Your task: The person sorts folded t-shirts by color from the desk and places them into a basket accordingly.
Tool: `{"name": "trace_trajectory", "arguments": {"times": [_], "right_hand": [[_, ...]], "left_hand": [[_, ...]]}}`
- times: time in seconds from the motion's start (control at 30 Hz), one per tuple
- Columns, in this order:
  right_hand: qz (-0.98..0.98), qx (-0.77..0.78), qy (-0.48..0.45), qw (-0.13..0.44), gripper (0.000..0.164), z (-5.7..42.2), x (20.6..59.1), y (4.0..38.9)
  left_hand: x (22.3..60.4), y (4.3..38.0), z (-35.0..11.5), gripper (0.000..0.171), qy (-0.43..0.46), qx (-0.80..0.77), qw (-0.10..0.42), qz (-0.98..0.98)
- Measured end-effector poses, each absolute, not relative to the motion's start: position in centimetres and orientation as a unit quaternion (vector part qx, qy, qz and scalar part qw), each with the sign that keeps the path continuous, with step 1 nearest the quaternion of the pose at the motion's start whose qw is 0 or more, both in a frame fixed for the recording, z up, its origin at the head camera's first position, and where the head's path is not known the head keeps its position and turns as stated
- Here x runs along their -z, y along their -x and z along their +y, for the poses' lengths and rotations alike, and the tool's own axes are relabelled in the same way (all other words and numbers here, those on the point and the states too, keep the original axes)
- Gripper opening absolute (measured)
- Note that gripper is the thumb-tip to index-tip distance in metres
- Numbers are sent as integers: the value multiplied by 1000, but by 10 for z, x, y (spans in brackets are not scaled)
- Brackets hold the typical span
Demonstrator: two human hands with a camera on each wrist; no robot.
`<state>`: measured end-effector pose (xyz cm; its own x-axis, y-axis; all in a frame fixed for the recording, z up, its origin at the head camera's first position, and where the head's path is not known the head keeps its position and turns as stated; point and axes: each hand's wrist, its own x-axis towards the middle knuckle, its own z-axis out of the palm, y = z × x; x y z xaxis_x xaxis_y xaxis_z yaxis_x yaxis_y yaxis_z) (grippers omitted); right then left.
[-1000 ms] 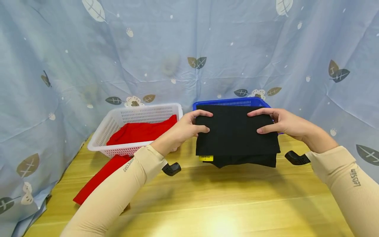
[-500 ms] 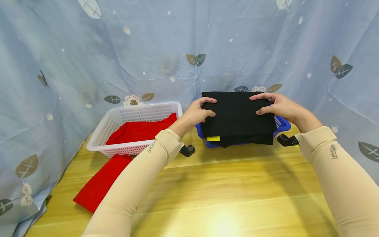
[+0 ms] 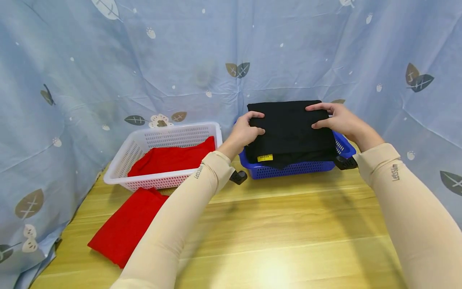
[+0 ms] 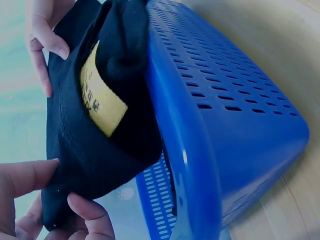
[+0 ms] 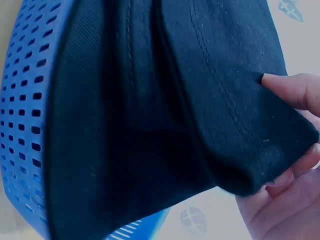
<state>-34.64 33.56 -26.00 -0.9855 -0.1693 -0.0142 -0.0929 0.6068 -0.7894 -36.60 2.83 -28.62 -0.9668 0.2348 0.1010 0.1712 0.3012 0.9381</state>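
A folded black garment (image 3: 288, 126) with a yellow label (image 3: 265, 157) lies over the opening of the blue basket (image 3: 292, 170) in the head view. My left hand (image 3: 245, 130) grips its left side, thumb on top and other fingers curled beneath, as the left wrist view shows. At the opposite side my right hand (image 3: 341, 118) pinches the folded edge; the right wrist view shows the thumb (image 5: 292, 90) above the cloth and fingers under it. The garment's front edge hangs close to the basket's near rim. Most of the basket's inside is hidden beneath the cloth.
To the left stands a white basket (image 3: 162, 179) with a red cloth (image 3: 169, 158) inside. Another folded red cloth (image 3: 126, 228) lies on the wooden table (image 3: 274, 224) in front of it, partly behind my left sleeve. A blue patterned curtain (image 3: 187, 52) hangs behind.
Both hands have carried the black garment away from me, from in front of the blue basket to over it. The basket's near wall now shows below the cloth.
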Motion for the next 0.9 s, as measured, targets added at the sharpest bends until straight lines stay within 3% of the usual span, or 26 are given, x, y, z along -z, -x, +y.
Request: {"name": "trace_trajectory", "arguments": {"times": [0.27, 0.9], "right_hand": [[904, 421, 71, 2, 66, 333, 262, 351], [916, 395, 76, -7, 59, 333, 280, 355]], "left_hand": [[290, 369, 38, 45, -124, -554, -17, 823], [309, 370, 44, 45, -114, -453, -52, 883]]}}
